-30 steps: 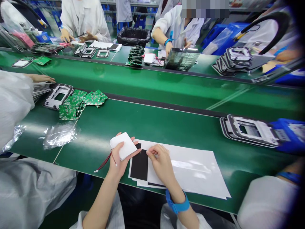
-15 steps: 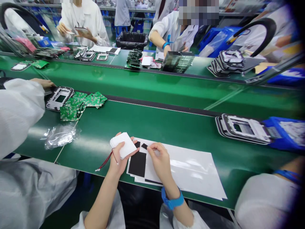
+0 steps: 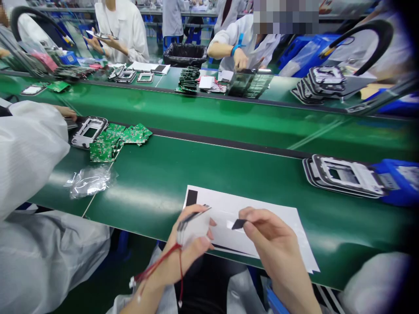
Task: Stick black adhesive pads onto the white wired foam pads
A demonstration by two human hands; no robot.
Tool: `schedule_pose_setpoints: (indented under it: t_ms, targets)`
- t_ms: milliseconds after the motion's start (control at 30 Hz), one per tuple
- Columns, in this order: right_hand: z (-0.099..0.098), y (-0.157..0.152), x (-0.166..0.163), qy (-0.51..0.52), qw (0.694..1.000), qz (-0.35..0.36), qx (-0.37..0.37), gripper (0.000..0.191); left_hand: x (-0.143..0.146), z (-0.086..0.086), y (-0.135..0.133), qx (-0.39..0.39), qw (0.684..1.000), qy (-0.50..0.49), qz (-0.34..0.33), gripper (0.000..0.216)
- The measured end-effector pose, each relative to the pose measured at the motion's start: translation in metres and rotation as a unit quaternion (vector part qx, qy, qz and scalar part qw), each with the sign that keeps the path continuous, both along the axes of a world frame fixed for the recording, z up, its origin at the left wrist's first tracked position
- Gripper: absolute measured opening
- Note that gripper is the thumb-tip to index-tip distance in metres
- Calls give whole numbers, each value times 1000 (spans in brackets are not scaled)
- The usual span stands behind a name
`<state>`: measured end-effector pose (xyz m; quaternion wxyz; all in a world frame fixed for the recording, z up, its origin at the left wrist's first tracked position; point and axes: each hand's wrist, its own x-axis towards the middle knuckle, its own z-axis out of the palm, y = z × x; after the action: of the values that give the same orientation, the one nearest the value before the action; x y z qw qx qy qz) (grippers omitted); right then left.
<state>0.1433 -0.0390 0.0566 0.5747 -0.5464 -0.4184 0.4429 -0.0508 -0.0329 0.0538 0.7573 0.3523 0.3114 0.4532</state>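
Near the front edge of the green bench, my left hand (image 3: 188, 248) grips a small stack of white square panels (image 3: 195, 226), tilted on edge. Red wires (image 3: 157, 261) with white plugs trail from the stack over my wrist. To its right my right hand (image 3: 268, 231) pinches a small black sticker (image 3: 239, 224) between thumb and fingertips, apart from the stack. Beneath both hands lie white backing sheets (image 3: 278, 213); a black strip (image 3: 192, 197) shows at their left end. The panels and my left hand cover part of the sheets.
Green circuit boards (image 3: 114, 139) and a grey frame (image 3: 90, 132) lie at the left, with a clear plastic bag (image 3: 93, 181) nearer. Stacked frames (image 3: 347, 176) and a blue bin (image 3: 399, 174) stand right. A co-worker's sleeve (image 3: 32, 152) reaches in from the left; others sit across the bench.
Both hands have come nearer to me and rightward. The panel stack has turned from lying flat to tilted on edge. The black sticker has moved away from the sheet's left end with my right hand.
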Motion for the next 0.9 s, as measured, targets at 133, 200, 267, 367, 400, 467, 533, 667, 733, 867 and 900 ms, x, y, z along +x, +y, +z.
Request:
schedule_pose_setpoints:
  t_ms: [133,200,267,367,400,467,533,667,733,867,900]
  targets:
    - [16,-9,-6,-39,998,33,31,4,4,12,-11,37,996,77,20,40]
    - [19,-10,-9,-55,998,29,30,5,5,16,-15,31,997,72,28,43]
    - [19,-10,-12,-54,998,29,22,8,5,17,-17,23,997,75,21,48]
    - [25,-11,-19,12,998,57,9,39,5,18,-18,8,998,64,0,52]
    - [29,-11,-23,48,997,67,-6,48,5,17,-18,1,999,48,-9,52]
    - [38,-12,-30,121,988,77,-49,53,4,16,-18,-9,999,5,-34,54]
    - [46,-14,-36,170,978,74,-95,51,3,16,-18,-8,998,-27,-62,54]
    - [55,-17,-43,174,974,60,-129,51,2,19,-18,3,997,-28,-68,48]
    - [57,-17,-43,162,977,51,-131,52,4,23,-18,7,997,-37,-66,44]
    - [62,-18,-46,147,978,13,-144,53,6,28,-18,9,995,-67,-79,39]
    - [64,-18,-47,145,978,5,-149,54,6,28,-17,6,994,-64,-83,38]
